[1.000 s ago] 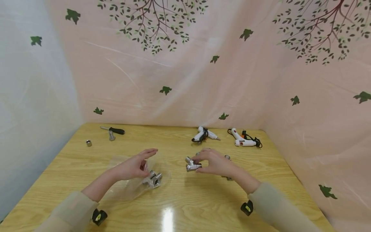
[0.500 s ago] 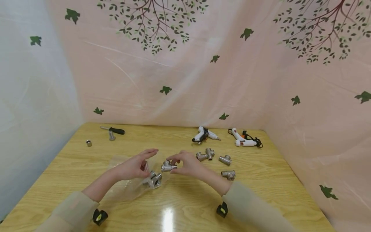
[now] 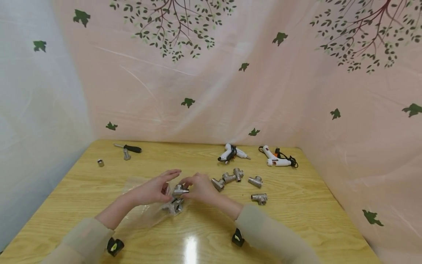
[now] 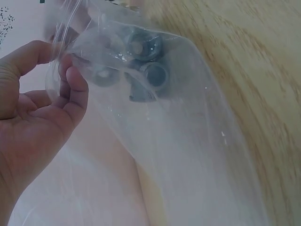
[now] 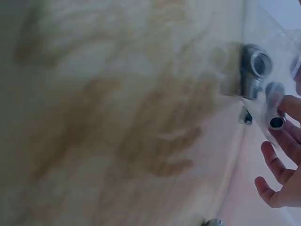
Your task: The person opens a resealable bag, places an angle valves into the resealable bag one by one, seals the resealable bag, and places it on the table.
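My left hand (image 3: 150,190) holds the clear plastic bag (image 4: 202,141) near its mouth, fingers curled at the plastic film. Several metal pipe fittings (image 3: 176,207) lie inside the bag, seen blurred through the film in the left wrist view. Between thumb and fingers, my right hand (image 3: 202,189) pinches a silver tee pipe fitting (image 3: 179,190) at the bag's mouth, right above the bagged ones. The round open end of this tee fitting (image 5: 276,123) faces the camera in the right wrist view, beside the film.
Several loose tee fittings (image 3: 228,178) lie on the wooden table (image 3: 211,234) to the right. Two white glue guns (image 3: 227,154) with black cords rest at the back right. A screwdriver (image 3: 132,149), a bolt-like metal piece (image 3: 126,154) and a small nut-like piece (image 3: 100,163) are back left.
My right hand has carried the tee fitting leftward from the loose fittings to the bag's mouth, uncovering fittings on the table. My left hand has stayed nearly still at the bag.
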`<state>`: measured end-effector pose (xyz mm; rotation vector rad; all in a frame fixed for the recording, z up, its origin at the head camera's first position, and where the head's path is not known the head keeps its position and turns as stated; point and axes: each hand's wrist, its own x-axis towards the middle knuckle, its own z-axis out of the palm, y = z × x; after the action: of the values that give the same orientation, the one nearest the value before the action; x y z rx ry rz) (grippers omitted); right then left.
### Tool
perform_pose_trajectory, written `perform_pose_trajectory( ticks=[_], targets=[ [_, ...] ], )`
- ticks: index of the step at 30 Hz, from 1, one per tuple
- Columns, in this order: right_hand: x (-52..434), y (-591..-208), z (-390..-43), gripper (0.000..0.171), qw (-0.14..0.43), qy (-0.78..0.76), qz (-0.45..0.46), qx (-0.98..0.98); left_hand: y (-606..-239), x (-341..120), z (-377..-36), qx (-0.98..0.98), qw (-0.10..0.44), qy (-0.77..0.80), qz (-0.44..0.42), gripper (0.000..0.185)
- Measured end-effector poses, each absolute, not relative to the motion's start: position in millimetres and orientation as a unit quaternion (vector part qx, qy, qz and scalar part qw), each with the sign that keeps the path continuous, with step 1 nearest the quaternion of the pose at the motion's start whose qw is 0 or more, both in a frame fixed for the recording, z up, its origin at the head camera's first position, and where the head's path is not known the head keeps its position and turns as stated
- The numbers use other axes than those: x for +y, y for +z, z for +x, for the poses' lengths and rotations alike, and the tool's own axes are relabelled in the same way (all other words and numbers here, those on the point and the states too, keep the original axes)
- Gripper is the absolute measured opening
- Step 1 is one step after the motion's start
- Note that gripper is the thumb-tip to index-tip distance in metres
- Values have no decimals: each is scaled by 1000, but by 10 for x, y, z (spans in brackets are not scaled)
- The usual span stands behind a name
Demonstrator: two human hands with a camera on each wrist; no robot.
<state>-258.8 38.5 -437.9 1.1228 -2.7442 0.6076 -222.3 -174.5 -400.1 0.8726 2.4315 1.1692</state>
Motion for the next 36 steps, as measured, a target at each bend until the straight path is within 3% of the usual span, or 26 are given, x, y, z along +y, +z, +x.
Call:
perform_pose_trajectory(
  ticks=[9,14,23,36],
  targets=[
    [321,-4447,-2558,41,68,192,370,-906,-4019,-1713,-2232,851,147,401,305,83],
    [422,-4368,-2530,50,31,189,380,-905,-4033,-1727,-2235,852,148,402,301,81],
    [789,-4225,-2591,49,-26,256,408,-876,-4004,-1734,-2214,851,156,409,290,82],
    [1439,-4120,-2896,60,-31,210,467,-858,-3999,-1706,-2221,852,150,404,297,81]
  ],
)
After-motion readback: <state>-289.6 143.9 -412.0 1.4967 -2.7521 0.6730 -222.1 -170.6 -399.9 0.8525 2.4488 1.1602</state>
